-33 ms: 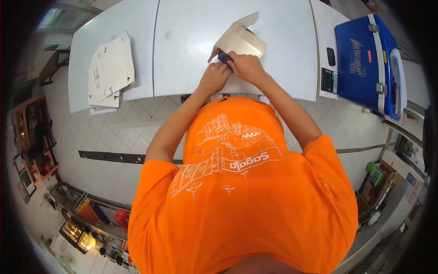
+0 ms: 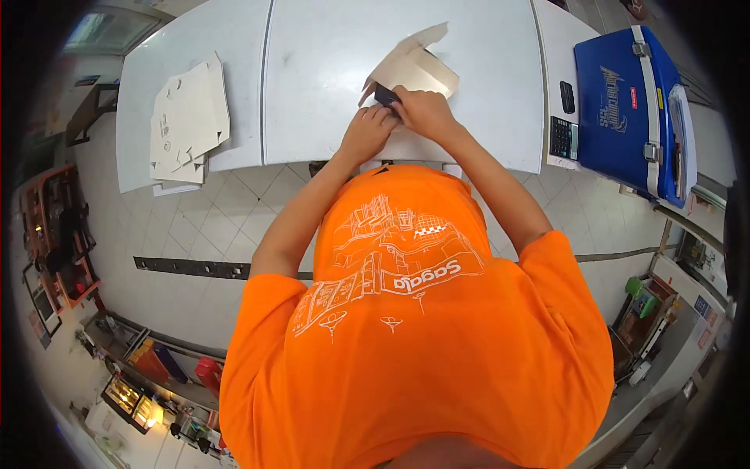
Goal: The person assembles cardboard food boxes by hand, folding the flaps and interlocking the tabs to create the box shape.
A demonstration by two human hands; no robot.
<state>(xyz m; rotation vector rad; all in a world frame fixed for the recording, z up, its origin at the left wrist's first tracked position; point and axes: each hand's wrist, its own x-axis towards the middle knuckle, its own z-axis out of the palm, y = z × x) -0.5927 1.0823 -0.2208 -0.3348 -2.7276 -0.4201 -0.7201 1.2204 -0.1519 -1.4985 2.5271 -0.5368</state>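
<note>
A partly folded cardboard box (image 2: 426, 70) stands on the white table, pale brown inside, with one flap angled up toward the back. At its near left corner is a small black object (image 2: 385, 95), partly covered by my fingers, so its kind does not show. My right hand (image 2: 426, 113) is closed around this black object, knuckles up. Just left of it, my left hand (image 2: 367, 133) has its fingers bent and pressed together at the box's near edge, touching or almost touching the right fingers. What lies under the left fingertips is hidden.
Flat cardboard box blanks (image 2: 191, 117) lie stacked on the left of the white table (image 2: 328, 70). To the right are a calculator (image 2: 564, 138), a small black item (image 2: 567, 97) and a large blue cooler box (image 2: 625, 109) with pale straps. The table's near edge runs below my wrists.
The box and the black object have shifted very slightly to the right, and a little more of the black object shows. Both hands stay almost in place.
</note>
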